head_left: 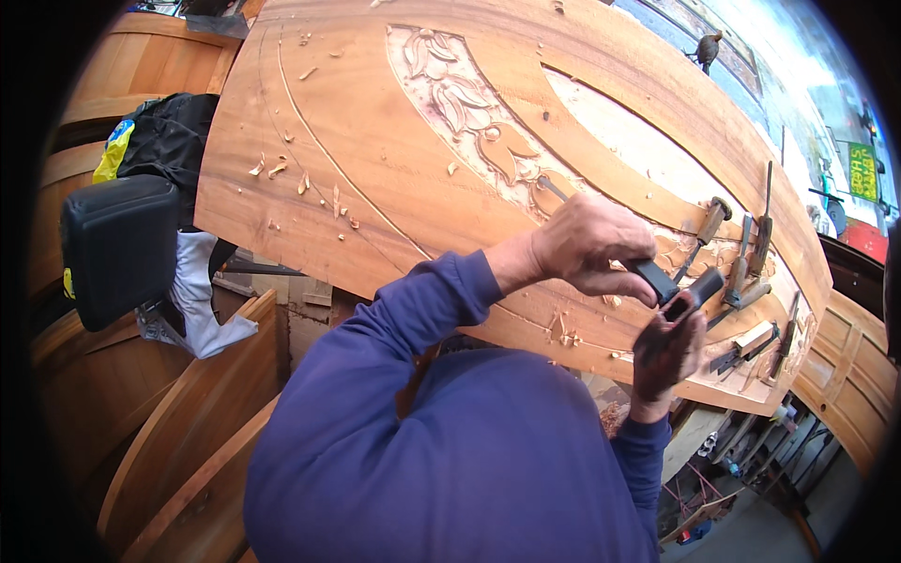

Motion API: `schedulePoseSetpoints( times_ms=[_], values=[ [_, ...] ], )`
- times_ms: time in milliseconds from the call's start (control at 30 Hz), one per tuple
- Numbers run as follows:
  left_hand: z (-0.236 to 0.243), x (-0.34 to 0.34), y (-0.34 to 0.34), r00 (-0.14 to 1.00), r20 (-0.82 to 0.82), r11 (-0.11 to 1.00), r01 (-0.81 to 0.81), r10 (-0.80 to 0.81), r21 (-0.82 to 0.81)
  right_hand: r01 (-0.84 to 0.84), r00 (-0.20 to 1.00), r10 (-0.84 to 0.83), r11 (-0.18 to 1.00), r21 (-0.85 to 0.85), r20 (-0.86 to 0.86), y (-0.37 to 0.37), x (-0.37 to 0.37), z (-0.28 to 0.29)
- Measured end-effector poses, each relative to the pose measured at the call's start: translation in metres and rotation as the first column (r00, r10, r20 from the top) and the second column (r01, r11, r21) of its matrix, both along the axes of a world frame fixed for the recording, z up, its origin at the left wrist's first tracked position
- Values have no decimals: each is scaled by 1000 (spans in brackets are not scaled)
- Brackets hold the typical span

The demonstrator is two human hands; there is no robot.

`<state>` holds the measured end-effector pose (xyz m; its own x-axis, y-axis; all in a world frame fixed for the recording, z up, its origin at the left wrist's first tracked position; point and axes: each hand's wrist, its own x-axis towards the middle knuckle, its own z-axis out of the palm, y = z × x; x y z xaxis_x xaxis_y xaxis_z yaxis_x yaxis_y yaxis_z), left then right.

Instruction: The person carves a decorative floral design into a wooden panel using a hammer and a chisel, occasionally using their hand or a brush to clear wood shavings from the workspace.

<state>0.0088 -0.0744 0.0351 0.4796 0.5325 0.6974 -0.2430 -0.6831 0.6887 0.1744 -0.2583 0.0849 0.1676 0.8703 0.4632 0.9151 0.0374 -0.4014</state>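
Note:
My left hand [596, 246] is closed around a carving chisel, whose metal blade [554, 189] shows beyond the knuckles and rests on the carved band. A black, squared end [654, 281] sticks out at the thumb side of that hand. Close beside it, my right hand [668, 355] is wrapped round a dark, block-shaped tool [699, 293]; its exact kind is hard to make out. Beneath both hands lies a large wooden panel [366, 159]. Flowers and leaves [460, 101] are carved in relief along its curved band.
Several chisels [739, 267] with wooden handles lie on the panel's right part. Wood shavings [303, 183] are scattered about. A black padded case [120, 246] stands left of the panel, near a white cloth [199, 296]. Curved wooden pieces [192, 413] lean at lower left. A bird [708, 51] perches beyond the far edge.

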Motion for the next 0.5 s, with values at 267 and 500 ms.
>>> schedulePoseSetpoints(
  times_ms=[267, 500],
  values=[
    [9, -3, 1, 994, -106, 998, 23, -30, -63, -14, 993, 5, 997, 77, 114, 4, -6, -13],
    [-6, 67, 30, 926, -362, 984, -150, 108, -91, 337, 904, -333, 941, -31, -268, 5, 11, -1]
  ],
)
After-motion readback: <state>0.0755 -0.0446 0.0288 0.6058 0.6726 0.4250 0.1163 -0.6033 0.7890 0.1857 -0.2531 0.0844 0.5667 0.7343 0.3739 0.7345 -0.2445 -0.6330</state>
